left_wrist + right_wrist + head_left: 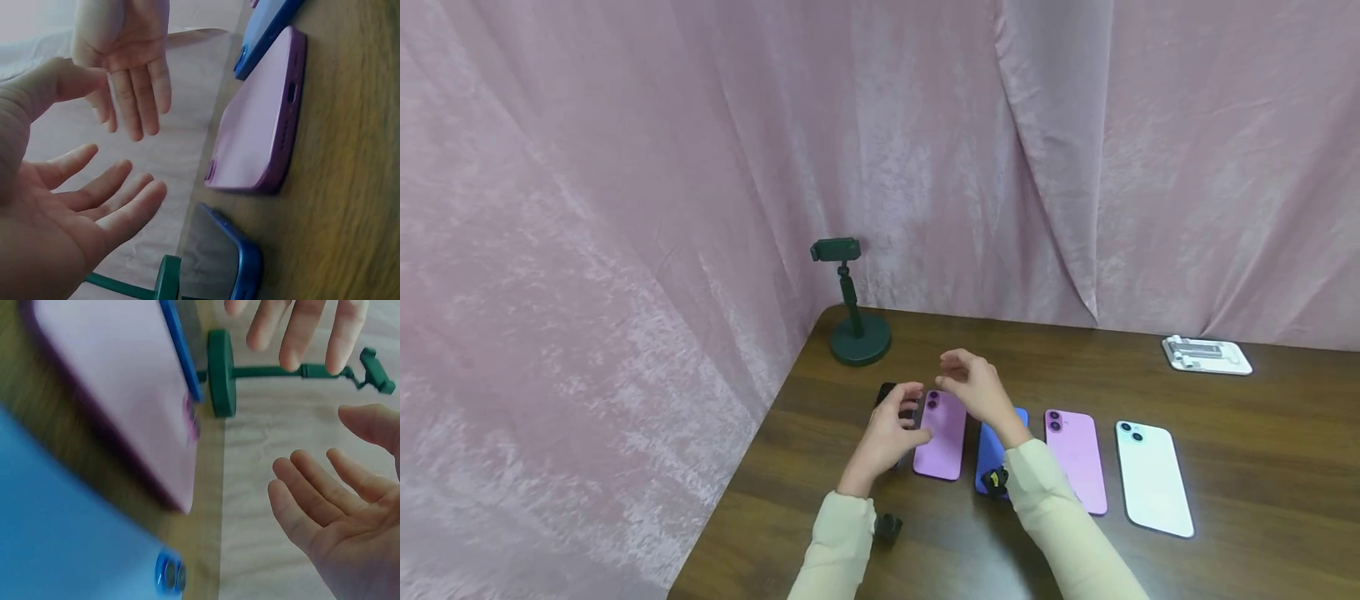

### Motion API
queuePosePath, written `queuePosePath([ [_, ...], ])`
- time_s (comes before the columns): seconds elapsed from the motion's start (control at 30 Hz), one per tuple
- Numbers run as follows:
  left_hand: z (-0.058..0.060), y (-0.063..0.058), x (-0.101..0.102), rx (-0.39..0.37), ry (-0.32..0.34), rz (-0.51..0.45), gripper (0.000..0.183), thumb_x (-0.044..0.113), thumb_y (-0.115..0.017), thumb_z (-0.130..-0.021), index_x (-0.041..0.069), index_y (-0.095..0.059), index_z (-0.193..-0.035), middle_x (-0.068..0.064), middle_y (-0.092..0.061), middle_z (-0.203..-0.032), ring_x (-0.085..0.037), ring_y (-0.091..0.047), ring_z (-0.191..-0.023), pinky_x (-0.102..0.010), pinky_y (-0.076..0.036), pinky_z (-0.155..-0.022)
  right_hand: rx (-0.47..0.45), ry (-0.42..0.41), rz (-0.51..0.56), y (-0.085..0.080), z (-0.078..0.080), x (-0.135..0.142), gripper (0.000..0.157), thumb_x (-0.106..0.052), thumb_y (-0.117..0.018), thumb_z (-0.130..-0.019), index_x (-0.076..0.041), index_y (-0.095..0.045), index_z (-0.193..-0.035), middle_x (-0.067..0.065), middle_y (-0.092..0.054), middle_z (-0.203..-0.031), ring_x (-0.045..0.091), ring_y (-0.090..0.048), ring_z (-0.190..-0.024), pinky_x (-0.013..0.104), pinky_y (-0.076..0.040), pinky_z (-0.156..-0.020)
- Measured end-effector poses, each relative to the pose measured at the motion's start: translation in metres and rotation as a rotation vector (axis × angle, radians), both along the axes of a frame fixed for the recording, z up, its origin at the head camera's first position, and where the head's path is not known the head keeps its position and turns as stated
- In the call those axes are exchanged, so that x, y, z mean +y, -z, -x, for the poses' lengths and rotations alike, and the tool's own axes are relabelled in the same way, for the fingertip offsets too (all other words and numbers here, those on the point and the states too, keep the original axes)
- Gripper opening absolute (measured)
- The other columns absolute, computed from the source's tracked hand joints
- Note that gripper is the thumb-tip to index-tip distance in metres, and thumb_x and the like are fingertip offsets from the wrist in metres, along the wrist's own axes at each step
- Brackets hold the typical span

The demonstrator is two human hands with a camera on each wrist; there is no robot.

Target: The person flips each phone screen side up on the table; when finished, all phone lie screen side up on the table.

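Both hands hover above a row of phones on the wooden table and hold nothing. My left hand (883, 435), fingers spread and loosely bent, is over a dark-faced phone (212, 256) with a blue edge, mostly hidden by that hand in the head view. Just right of it lies a purple phone (942, 446), back up, between the two hands. My right hand (979, 390) is raised near that phone's top edge, its palm towards the left hand. Beneath the right wrist is a blue phone (989, 454), partly covered by the forearm.
Farther right lie a pink-purple phone (1078, 462) and a pale white phone (1153, 479), camera sides up. A dark green phone stand (861, 340) stands at the back left corner. Near the back edge lies a flat white folded holder (1208, 357). Pink curtains (925, 167) hang behind.
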State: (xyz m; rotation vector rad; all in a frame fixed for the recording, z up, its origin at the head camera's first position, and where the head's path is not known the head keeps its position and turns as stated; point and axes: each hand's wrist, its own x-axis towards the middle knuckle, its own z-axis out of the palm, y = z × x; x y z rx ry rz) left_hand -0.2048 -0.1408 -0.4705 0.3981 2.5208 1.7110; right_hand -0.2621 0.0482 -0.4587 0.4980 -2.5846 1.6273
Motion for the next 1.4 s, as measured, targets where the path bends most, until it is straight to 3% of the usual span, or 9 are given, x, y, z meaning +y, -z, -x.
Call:
queuePosePath([
  [0.27, -0.011, 0.007, 0.013, -0.032, 0.037, 0.219, 0.076, 0.004, -0.085, -0.078, 0.004, -0.048, -0.144, -0.018, -0.049, -0.143, -0.038, -0.052, -0.127, -0.05, -0.048, -0.1, -0.011, 0.025, -0.114, 0.01, 0.001, 0.018, 0.036, -0.001, -0.07, -0.089, 0.01, -0.061, -0.123, 0.027, -0.066, -0.121, 0.042, -0.064, -0.111, 0.052, -0.051, -0.093],
  [0.57, -0.019, 0.017, 0.014, -0.033, 0.037, 0.324, 0.082, 0.0, -0.086, -0.072, 0.009, -0.05, -0.145, -0.015, -0.051, -0.143, -0.029, -0.053, -0.117, -0.047, -0.047, -0.099, -0.069, -0.061, -0.36, 0.015, 0.0, 0.016, 0.041, 0.002, -0.073, -0.083, 0.013, -0.062, -0.12, 0.028, -0.068, -0.115, 0.042, -0.063, -0.111, 0.052, -0.05, -0.094],
  [0.8, -0.017, 0.019, 0.015, 0.015, 0.098, 0.397, 0.084, -0.013, -0.082, -0.065, 0.006, -0.052, -0.141, -0.014, -0.047, -0.148, -0.027, -0.05, -0.122, -0.042, -0.045, -0.1, -0.058, -0.08, -0.434, 0.01, 0.001, 0.01, 0.024, 0.003, -0.072, -0.08, 0.005, -0.068, -0.103, 0.018, -0.07, -0.096, 0.032, -0.064, -0.088, 0.048, -0.053, -0.078],
  [1.1, -0.018, 0.022, 0.02, -0.009, 0.09, 0.436, 0.086, -0.02, -0.079, -0.061, 0.007, -0.054, -0.139, -0.021, -0.033, -0.158, -0.037, -0.039, -0.14, -0.048, -0.045, -0.103, -0.072, -0.09, -0.474, 0.018, 0.001, 0.012, 0.037, 0.005, -0.072, -0.08, 0.007, -0.068, -0.116, 0.022, -0.069, -0.114, 0.041, -0.063, -0.109, 0.052, -0.051, -0.09],
  [1.4, -0.018, 0.023, 0.026, -0.006, 0.076, 0.507, 0.083, -0.018, -0.078, -0.067, 0.002, -0.052, -0.143, -0.023, -0.036, -0.156, -0.038, -0.038, -0.141, -0.048, -0.041, -0.107, 0.003, -0.149, -0.411, 0.016, 0.003, 0.018, 0.041, 0.013, -0.061, -0.072, 0.009, -0.069, -0.112, 0.021, -0.071, -0.105, 0.037, -0.066, -0.099, 0.048, -0.053, -0.082],
])
